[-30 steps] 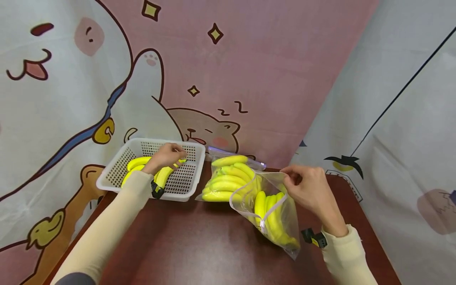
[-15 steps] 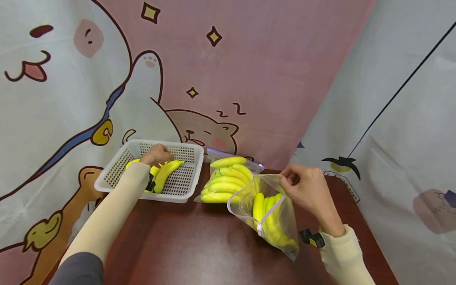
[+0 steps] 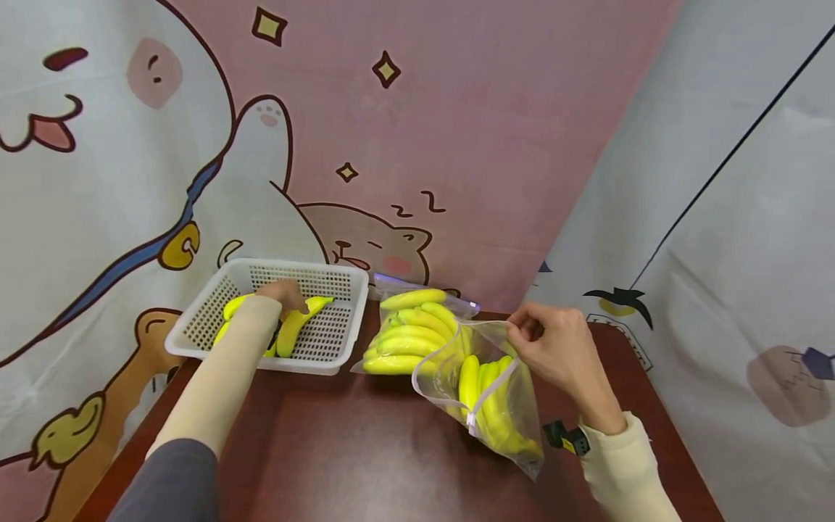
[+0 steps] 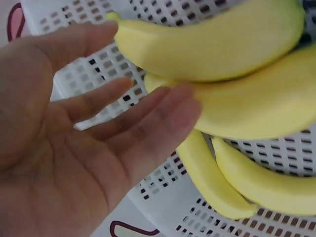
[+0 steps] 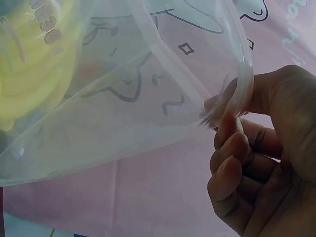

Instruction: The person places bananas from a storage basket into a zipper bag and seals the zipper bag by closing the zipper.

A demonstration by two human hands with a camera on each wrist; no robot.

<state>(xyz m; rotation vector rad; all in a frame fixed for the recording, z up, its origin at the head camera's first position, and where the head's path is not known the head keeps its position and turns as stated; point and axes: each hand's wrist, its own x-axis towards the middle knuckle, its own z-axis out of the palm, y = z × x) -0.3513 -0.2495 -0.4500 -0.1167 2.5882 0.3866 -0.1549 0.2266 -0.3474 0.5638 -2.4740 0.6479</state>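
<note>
My left hand reaches into the white plastic basket, over the bananas. In the left wrist view its fingers are loosely extended. The thumb tip is right at the stem end of the upper banana, and the other fingertips overlap the end of the banana below it. Two smaller-looking bananas lie further down. My right hand pinches the rim of a clear zip bag between thumb and forefinger, its mouth held wide. Several bananas lie inside this bag.
Another zip bag with a purple slider strip lies behind, between the basket and the held bag, with several bananas in it. All stand on a dark red-brown table. A printed cartoon curtain hangs right behind the table.
My left hand has lowered and shifted left in the basket, from above the right-hand banana to over the bananas beside it. The right hand keeps its pinch on the bag.
</note>
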